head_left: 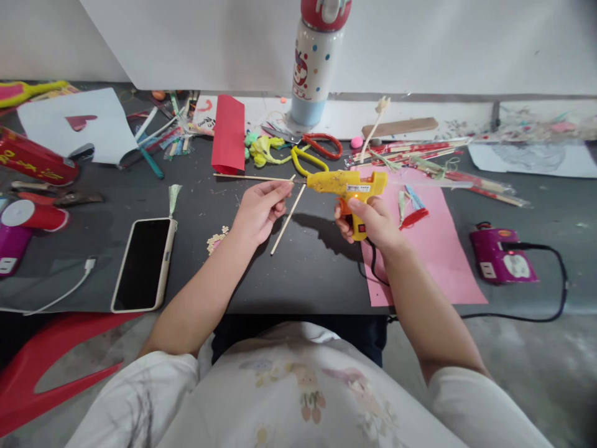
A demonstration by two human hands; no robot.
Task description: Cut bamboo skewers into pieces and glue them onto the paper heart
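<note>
My right hand (pixel 368 221) is wrapped around the handle of a yellow hot glue gun (pixel 347 183), which points left, with a clear glue stick (pixel 429 183) coming out of its back. Its nozzle comes close to the fingertips of my left hand (pixel 265 208). Those fingers are pinched on a thin wooden stick (pixel 247 178), seen reaching out to the left; the fingers partly hide it. A second wooden stick (pixel 288 221) lies slanted on the dark table, just below the nozzle. Small pale wooden bits (pixel 216 239) are heaped beside my left forearm.
Pink paper (pixel 433 249) lies under my right forearm. Scissors (pixel 321 146), folded red paper (pixel 228 134) and a bottle (pixel 317 68) stand or lie behind the hands. A phone (pixel 143 264) is at left, a purple power box (pixel 504 255) with a black cable at right.
</note>
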